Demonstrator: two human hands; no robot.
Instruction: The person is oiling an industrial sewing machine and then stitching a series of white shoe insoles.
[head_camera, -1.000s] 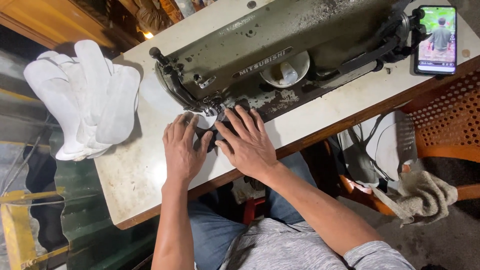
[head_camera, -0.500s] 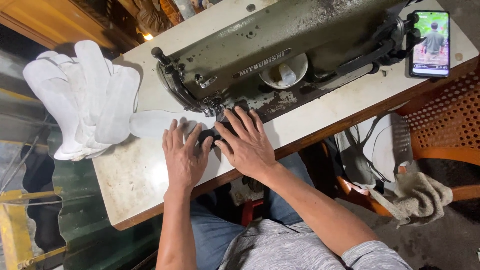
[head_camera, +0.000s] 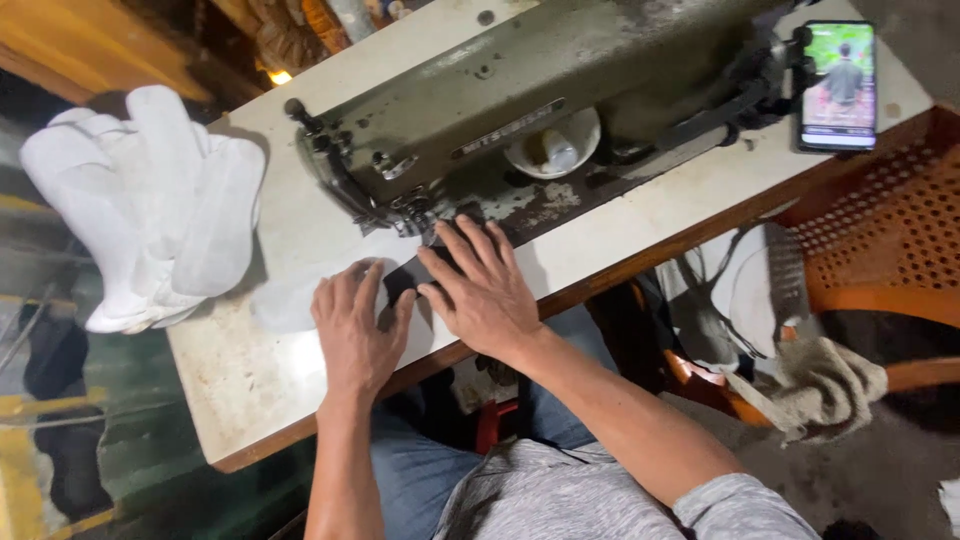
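At the centre of the frame, the left hand (head_camera: 352, 325) and right hand (head_camera: 482, 290) press flat, fingers spread, on a dark fabric piece (head_camera: 412, 276) under the sewing machine (head_camera: 520, 120) needle on the counter (head_camera: 250, 370), apparently mid-seam; feeding it steadily seems next.

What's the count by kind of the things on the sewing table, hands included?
Hands: 2, left hand and right hand
Grey-green metal sewing machine: 1
Black fabric piece under the hands: 1
Pile of white fabric gloves: 1
Lit smartphone: 1
Small white bowl: 1
Total: 7
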